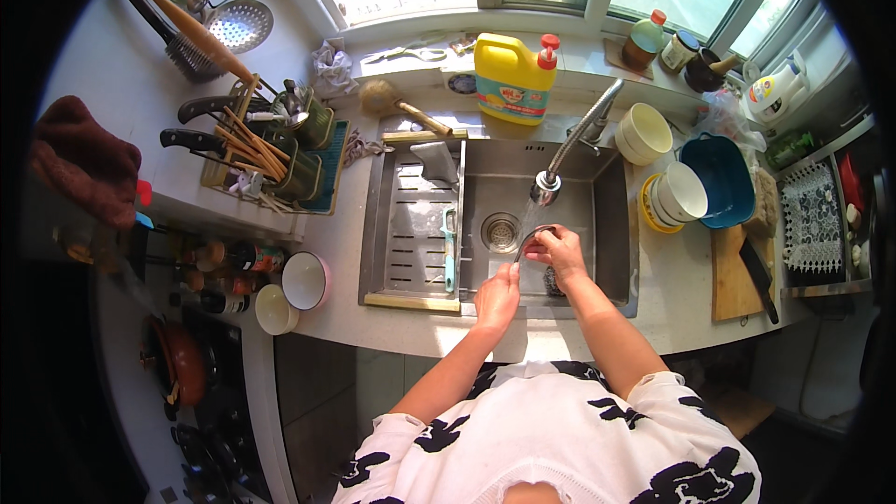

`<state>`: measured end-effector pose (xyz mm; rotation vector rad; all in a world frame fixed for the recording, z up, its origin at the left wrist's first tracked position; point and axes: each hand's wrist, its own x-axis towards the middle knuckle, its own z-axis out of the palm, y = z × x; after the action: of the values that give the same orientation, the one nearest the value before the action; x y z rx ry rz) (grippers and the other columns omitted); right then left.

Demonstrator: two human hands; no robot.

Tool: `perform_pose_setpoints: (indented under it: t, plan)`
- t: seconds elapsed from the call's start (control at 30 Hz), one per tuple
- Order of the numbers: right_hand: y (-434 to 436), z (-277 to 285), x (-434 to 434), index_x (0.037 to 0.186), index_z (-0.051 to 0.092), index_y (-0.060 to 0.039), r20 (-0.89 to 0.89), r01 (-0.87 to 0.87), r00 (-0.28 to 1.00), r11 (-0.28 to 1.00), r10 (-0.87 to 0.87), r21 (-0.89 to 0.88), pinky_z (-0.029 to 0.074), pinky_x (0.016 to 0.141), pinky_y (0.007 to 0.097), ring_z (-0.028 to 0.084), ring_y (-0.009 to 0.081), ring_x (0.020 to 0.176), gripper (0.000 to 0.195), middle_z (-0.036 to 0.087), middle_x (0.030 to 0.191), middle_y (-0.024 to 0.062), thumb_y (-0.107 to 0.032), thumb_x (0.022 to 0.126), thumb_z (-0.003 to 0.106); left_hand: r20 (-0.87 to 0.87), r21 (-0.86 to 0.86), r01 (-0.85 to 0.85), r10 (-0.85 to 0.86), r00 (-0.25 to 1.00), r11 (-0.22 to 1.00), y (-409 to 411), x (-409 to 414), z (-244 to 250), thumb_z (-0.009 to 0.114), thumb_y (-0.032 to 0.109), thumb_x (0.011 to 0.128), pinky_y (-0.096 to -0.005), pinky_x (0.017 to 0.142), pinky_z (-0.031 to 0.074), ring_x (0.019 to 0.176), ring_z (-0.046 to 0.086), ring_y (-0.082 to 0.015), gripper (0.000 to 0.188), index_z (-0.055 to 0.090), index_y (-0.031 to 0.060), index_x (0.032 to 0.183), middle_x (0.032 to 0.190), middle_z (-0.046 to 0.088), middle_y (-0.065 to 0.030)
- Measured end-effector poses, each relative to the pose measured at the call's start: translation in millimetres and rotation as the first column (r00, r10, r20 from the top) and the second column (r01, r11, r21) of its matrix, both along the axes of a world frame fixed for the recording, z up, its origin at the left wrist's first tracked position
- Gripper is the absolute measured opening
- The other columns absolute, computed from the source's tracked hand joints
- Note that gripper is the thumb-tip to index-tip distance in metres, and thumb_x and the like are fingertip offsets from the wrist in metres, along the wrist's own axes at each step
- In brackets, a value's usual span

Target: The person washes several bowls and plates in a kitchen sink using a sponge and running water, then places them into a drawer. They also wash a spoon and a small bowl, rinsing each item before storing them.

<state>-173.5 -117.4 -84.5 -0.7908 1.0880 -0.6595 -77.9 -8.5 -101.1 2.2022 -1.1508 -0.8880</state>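
Over the stainless steel sink (610,224), my left hand (498,299) pinches the lower end of a thin, dark, curved object (530,236). Fingers of my right hand (562,252) grip its upper end; what exactly it is cannot be made out. Water runs from the flexible faucet's spray head (545,189) just above it. Left of the object is the round drain strainer (500,232). A dark scouring ball (553,283) lies in the basin, partly hidden by my right wrist.
A slotted drain tray (413,238) at the sink's left holds a light-blue-handled peeler (449,259). Behind stands a yellow detergent jug (511,84). Stacked bowls (679,190), a blue basin (721,178) and a cleaver (758,280) on a cutting board (728,280) are right; a utensil rack (280,154) is left.
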Motion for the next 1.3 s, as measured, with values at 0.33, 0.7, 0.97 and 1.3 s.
perform_pose_setpoints:
  t: [0.33,0.7,0.97,1.3]
  plan:
    - [-2.6,-6.6,-0.7,0.090,0.051,0.0053,0.004,0.026,1.000,0.999,-0.026,0.040,0.053,0.063,0.0290,0.062,0.0201,0.067,0.024,0.060,0.078,0.0121,-0.014,0.075,0.053,0.045,0.013,0.013,-0.013,0.999,1.000,-1.0,-3.0,8.2,0.032,0.042,0.090,-0.0508,0.065,0.042,0.073,0.056,-0.0418,0.038,0.051,0.0089,0.086,0.071,0.059,-0.0218]
    - [0.5,-7.4,4.9,0.095,0.050,0.0047,0.044,-0.017,0.999,0.998,0.014,0.053,0.053,0.063,0.0317,0.061,0.0213,0.068,0.024,0.058,0.077,0.0117,-0.010,0.075,0.050,-0.573,-0.080,-0.249,0.160,0.804,0.965,-11.3,4.0,-7.1,0.038,0.026,0.091,-0.0279,0.041,0.035,0.040,0.043,-0.0138,0.026,0.051,0.0052,0.081,0.057,0.052,-0.0085]
    - [-4.0,-13.9,10.2,0.081,0.056,-0.0021,-0.152,0.113,0.982,0.993,-0.108,0.030,0.047,0.051,0.0252,0.055,0.0122,0.061,0.017,0.058,0.074,0.0045,-0.018,0.076,0.059,-0.834,0.177,-0.329,0.319,0.450,0.928,-19.7,1.8,5.3,0.041,0.019,0.091,-0.0209,0.034,0.026,0.038,0.036,-0.0060,0.012,0.043,0.0091,0.084,0.059,0.050,-0.0024]
    - [-25.6,-60.5,26.9,0.080,0.056,0.0006,-0.088,0.307,0.950,0.948,-0.299,0.089,0.045,0.047,0.0259,0.054,0.0133,0.052,0.012,0.058,0.066,0.0059,-0.010,0.084,0.052,-0.871,0.258,-0.327,0.365,0.328,0.909,-31.4,3.9,-22.5,0.046,0.024,0.090,-0.0201,0.031,0.018,0.035,0.026,-0.0039,0.020,0.050,0.0076,0.079,0.053,0.036,0.0053]
